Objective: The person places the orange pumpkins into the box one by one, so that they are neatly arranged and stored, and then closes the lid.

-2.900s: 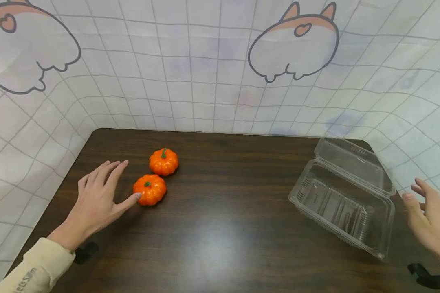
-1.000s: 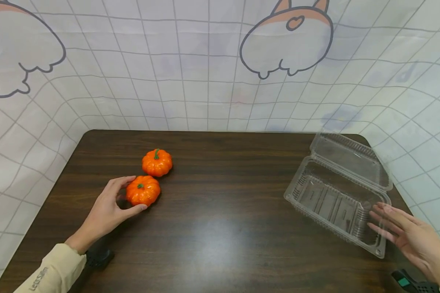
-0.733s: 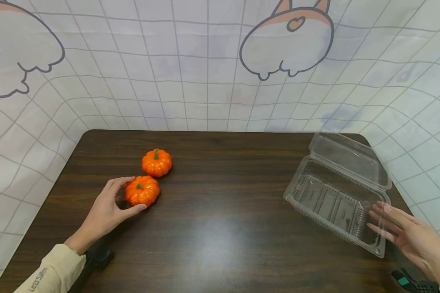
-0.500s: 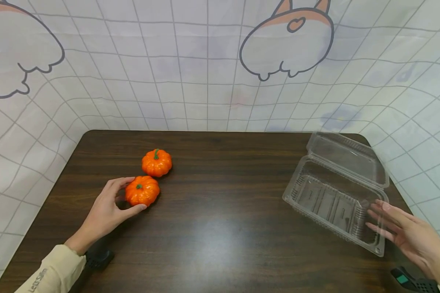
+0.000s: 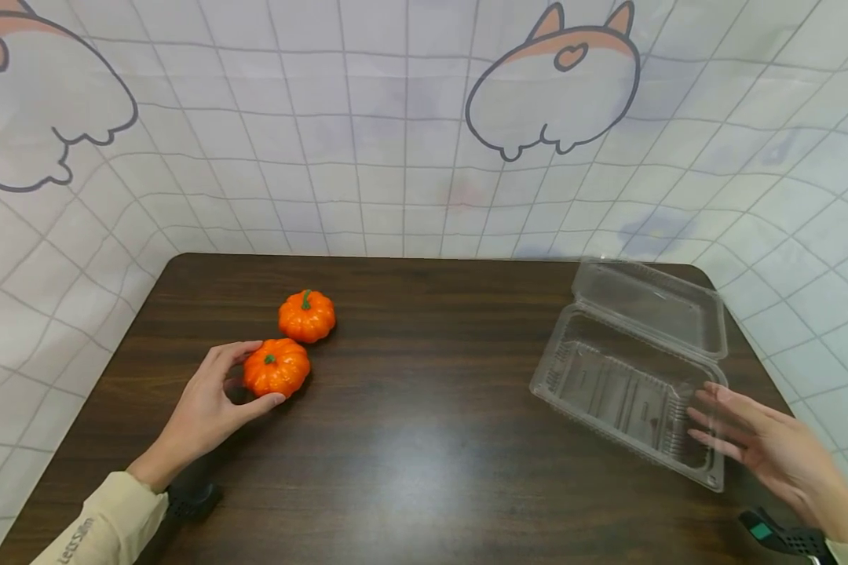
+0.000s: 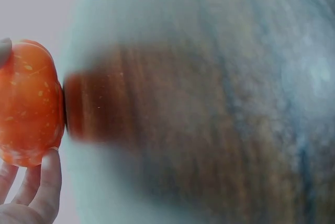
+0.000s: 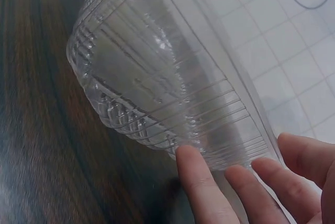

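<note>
On the left of the head view, my left hand (image 5: 201, 408) grips the nearer small orange pumpkin (image 5: 277, 368), thumb in front and fingers at its far left side. In the left wrist view this pumpkin (image 6: 29, 103) shows between the thumb and fingertips. A second orange pumpkin (image 5: 307, 316) with a green stem lies just behind it. At the right, a clear plastic clamshell box (image 5: 611, 384) stands with its lid tipped back. My right hand (image 5: 777, 447) has its fingers extended against the box's right end; in the right wrist view the fingertips (image 7: 191, 158) meet the ribbed outer wall.
Both things rest on a dark wood-grain table (image 5: 424, 439). A white gridded cloth (image 5: 396, 141) with cartoon prints surrounds the back and sides, close behind the box's lid (image 5: 653, 306).
My left hand came down to the nearer pumpkin and closed around its sides. My right hand reached the box's right end, and the box has slid a little to the left.
</note>
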`<control>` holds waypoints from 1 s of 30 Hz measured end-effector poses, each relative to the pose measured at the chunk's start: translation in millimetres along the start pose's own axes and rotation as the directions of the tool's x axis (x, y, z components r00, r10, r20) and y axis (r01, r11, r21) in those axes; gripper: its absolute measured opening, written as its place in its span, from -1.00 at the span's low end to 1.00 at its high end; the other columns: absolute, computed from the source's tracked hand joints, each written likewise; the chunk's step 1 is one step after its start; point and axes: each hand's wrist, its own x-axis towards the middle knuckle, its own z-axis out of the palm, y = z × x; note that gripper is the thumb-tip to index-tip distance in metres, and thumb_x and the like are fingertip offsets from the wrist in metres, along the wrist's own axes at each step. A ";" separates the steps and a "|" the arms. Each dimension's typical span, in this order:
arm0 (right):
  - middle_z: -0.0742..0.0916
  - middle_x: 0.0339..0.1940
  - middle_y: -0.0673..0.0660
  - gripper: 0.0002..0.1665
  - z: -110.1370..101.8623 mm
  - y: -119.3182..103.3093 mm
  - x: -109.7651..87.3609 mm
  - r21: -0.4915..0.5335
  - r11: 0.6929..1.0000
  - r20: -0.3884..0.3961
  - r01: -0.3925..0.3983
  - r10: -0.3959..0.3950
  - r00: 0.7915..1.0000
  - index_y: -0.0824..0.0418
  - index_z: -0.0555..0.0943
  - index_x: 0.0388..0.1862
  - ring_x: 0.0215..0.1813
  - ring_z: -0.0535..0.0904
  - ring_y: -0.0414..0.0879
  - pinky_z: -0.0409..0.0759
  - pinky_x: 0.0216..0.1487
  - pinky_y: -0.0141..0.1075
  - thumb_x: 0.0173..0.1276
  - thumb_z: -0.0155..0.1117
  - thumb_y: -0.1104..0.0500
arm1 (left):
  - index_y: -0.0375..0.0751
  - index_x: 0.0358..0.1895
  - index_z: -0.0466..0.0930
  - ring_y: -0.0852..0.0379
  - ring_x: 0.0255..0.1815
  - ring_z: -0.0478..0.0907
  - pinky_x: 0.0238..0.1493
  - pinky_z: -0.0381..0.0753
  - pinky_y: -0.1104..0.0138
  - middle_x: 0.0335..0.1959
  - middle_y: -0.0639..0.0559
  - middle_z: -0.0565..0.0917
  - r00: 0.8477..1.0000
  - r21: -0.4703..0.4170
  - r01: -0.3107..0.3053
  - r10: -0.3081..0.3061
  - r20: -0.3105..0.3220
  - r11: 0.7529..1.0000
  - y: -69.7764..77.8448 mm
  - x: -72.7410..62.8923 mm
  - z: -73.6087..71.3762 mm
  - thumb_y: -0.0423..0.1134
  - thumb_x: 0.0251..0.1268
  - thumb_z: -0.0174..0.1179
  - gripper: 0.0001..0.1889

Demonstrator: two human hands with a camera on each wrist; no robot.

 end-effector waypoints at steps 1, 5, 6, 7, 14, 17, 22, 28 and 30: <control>0.76 0.19 -0.24 -0.46 1.1 -0.3 1.0 -0.002 1.000 0.003 -0.006 0.006 1.000 -0.06 0.67 0.24 0.16 0.77 -0.20 0.79 0.11 -0.21 0.76 -0.31 0.21 | -0.18 0.39 0.43 -0.17 0.25 0.48 0.06 0.68 -0.14 0.23 -0.20 0.48 1.000 0.001 -0.002 0.003 -0.003 1.000 0.4 -0.2 -0.2 -0.04 0.09 0.60 -0.20; 0.74 0.21 -0.27 -0.47 6.5 -0.3 5.6 -0.044 0.999 0.007 -0.022 0.022 1.000 -0.10 0.65 0.25 0.17 0.77 -0.19 0.78 0.13 -0.21 0.76 -0.30 0.20 | -0.16 0.38 0.44 -0.14 0.24 0.50 0.05 0.71 -0.06 0.22 -0.18 0.49 1.000 -0.002 -0.012 0.012 -0.014 1.000 1.5 -0.9 -0.9 -0.05 0.07 0.61 -0.20; 0.74 0.21 -0.27 -0.48 8.2 -0.3 7.1 -0.053 0.998 0.003 -0.025 0.026 1.000 -0.10 0.65 0.25 0.17 0.77 -0.19 0.78 0.13 -0.21 0.76 -0.29 0.20 | -0.16 0.38 0.44 -0.14 0.24 0.50 0.05 0.71 -0.07 0.22 -0.18 0.49 1.000 -0.006 -0.014 0.014 -0.016 1.000 1.8 -1.2 -1.1 -0.06 0.07 0.61 -0.20; 0.74 0.21 -0.27 -0.49 10.1 -0.3 8.8 -0.059 0.998 -0.003 -0.029 0.029 1.000 -0.11 0.66 0.24 0.17 0.77 -0.19 0.78 0.13 -0.21 0.76 -0.27 0.20 | -0.16 0.37 0.45 -0.15 0.24 0.50 0.05 0.71 -0.09 0.22 -0.18 0.49 1.000 -0.010 -0.017 0.017 -0.019 1.000 2.1 -1.5 -1.4 -0.06 0.07 0.61 -0.20; 0.76 0.20 -0.22 -0.54 27.9 2.1 23.7 -0.055 0.998 -0.023 -0.038 0.036 0.999 -0.12 0.67 0.22 0.17 0.78 -0.16 0.79 0.13 -0.15 0.74 -0.17 0.20 | -0.16 0.39 0.43 -0.17 0.26 0.49 0.11 0.67 -0.22 0.24 -0.18 0.48 1.000 -0.040 -0.025 0.025 -0.018 0.999 7.6 -3.5 -3.8 -0.07 0.10 0.60 -0.21; 0.76 0.19 -0.24 -0.58 35.5 2.9 30.1 -0.081 0.996 -0.047 -0.040 0.036 0.998 -0.14 0.67 0.21 0.15 0.78 -0.17 0.79 0.11 -0.14 0.73 -0.12 0.19 | -0.15 0.40 0.43 -0.15 0.26 0.49 0.12 0.67 -0.21 0.25 -0.18 0.48 0.999 -0.049 -0.030 0.030 -0.018 0.998 9.9 -4.0 -4.1 -0.08 0.11 0.59 -0.21; 0.75 0.19 -0.25 -0.60 46.8 3.5 40.2 -0.094 0.995 -0.039 -0.043 0.039 0.998 -0.13 0.66 0.22 0.16 0.77 -0.18 0.79 0.12 -0.14 0.73 -0.10 0.18 | -0.14 0.40 0.42 -0.13 0.27 0.49 0.13 0.68 -0.18 0.26 -0.16 0.47 0.999 -0.074 -0.039 0.037 -0.021 0.997 14.2 -4.8 -5.3 -0.09 0.10 0.60 -0.20; 0.74 0.21 -0.25 -0.62 60.6 4.0 50.4 -0.102 0.993 -0.015 -0.060 0.058 0.998 -0.13 0.65 0.22 0.18 0.77 -0.18 0.78 0.14 -0.12 0.73 -0.09 0.16 | -0.10 0.41 0.43 -0.03 0.26 0.49 0.14 0.71 -0.11 0.27 -0.10 0.48 0.998 -0.097 -0.053 0.051 -0.029 0.994 22.4 -6.5 -7.3 -0.09 0.08 0.61 -0.20; 0.74 0.21 -0.25 -0.63 65.6 4.3 53.8 -0.115 0.991 -0.022 -0.064 0.062 0.998 -0.13 0.64 0.22 0.18 0.77 -0.18 0.78 0.15 -0.11 0.72 -0.07 0.15 | -0.08 0.40 0.44 0.02 0.26 0.50 0.14 0.75 0.02 0.27 -0.07 0.48 0.998 -0.099 -0.055 0.052 -0.033 0.994 25.7 -7.2 -8.8 -0.09 0.07 0.61 -0.20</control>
